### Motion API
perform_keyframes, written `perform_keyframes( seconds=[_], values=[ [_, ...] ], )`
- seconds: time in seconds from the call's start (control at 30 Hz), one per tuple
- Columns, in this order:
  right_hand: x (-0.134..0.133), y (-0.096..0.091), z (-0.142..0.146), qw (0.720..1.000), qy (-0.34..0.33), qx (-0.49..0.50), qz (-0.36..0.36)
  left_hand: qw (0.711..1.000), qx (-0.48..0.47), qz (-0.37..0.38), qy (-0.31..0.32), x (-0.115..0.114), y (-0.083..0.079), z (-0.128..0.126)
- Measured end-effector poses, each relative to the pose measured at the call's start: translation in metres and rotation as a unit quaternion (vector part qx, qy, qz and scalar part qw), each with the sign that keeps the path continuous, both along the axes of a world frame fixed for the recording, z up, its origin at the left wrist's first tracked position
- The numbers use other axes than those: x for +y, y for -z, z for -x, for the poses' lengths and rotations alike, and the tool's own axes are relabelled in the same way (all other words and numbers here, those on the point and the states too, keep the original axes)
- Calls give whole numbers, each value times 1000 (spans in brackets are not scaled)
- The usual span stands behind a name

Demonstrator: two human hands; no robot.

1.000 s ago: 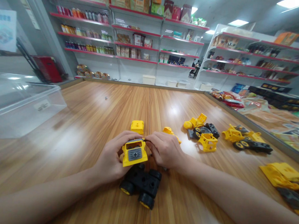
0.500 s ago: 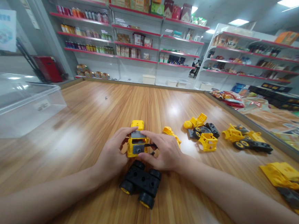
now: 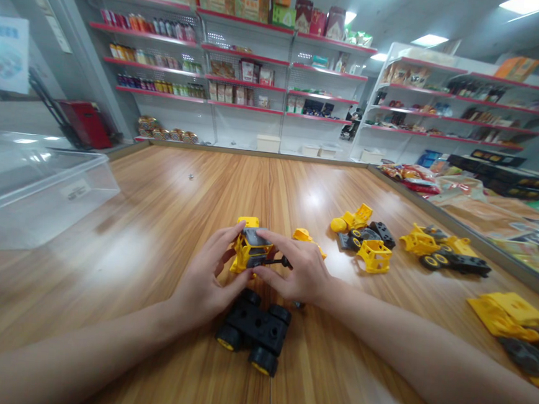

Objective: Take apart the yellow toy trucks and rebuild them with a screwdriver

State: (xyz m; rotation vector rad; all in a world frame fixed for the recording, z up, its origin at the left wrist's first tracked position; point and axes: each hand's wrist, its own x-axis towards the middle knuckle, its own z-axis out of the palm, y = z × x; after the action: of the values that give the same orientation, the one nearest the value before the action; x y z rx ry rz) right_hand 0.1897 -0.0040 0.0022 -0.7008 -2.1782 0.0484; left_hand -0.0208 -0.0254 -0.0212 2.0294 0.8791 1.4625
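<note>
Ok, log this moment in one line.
left hand: holding toy cab | right hand: holding same cab | wheeled base: on table, separate from cab

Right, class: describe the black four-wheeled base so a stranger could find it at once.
Start with the wood-grain table and find the two hands over it. Just below them in the picture sits the black four-wheeled base. Unlike the dark wheeled pieces grouped with yellow parts on the right, it lies apart from those groups, on thick black tyres.
</note>
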Motion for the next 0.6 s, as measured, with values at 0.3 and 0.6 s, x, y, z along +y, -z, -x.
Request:
perform_keyframes(
  seconds=[0.3,0.6],
  values=[
    [-6,-8,4,996,54,36,67,974,148,-165,-45,-8,-8,0],
    [-5,-3,0,976,-27,129,171,970,166,-178,7,-21,-24,0]
  ],
)
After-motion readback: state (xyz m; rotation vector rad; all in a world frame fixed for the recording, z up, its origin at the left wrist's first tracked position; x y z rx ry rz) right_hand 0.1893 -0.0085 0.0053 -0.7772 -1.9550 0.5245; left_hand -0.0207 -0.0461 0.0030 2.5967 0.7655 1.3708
